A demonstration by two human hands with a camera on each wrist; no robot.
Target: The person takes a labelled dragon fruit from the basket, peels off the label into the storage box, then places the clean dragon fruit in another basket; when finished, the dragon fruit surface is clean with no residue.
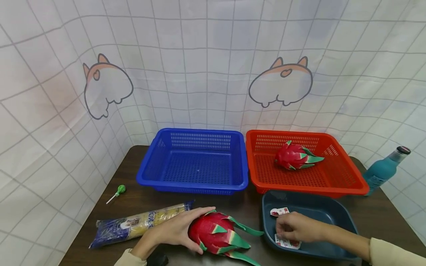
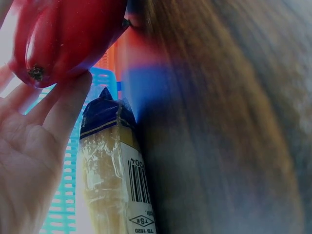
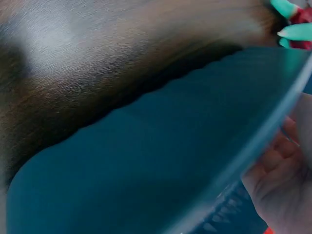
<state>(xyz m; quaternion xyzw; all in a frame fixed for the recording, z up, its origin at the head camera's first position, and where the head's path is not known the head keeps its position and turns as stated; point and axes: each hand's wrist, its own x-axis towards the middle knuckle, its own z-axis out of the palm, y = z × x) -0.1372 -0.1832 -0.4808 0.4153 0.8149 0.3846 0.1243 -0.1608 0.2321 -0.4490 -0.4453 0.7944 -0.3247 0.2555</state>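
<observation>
My left hand [image 1: 179, 227] grips a red dragon fruit [image 1: 213, 232] with green leaf tips from its left side, thumb near, fingers across the far side. In the left wrist view the fruit [image 2: 63, 39] sits against the fingers, its stem end showing. A clear and blue bag of spaghetti [image 1: 139, 223] lies behind that hand. My right hand [image 1: 297, 227] is inside a dark blue tub [image 1: 319, 207], fingers curled down. Red-and-white printed pieces [image 1: 279, 211] show on either side of it; whether the fingers pinch one is hidden. The tub's wall [image 3: 146, 146] blocks much of the right wrist view.
A blue basket [image 1: 199, 186] stands at the back. Beside it, a red basket [image 1: 309, 190] holds another dragon fruit [image 1: 294, 157]. A teal bottle [image 1: 382, 171] stands at the right, and a green lollipop [image 1: 120, 189] lies at the left. A gridded curtain [image 1: 206, 74] hangs behind the table.
</observation>
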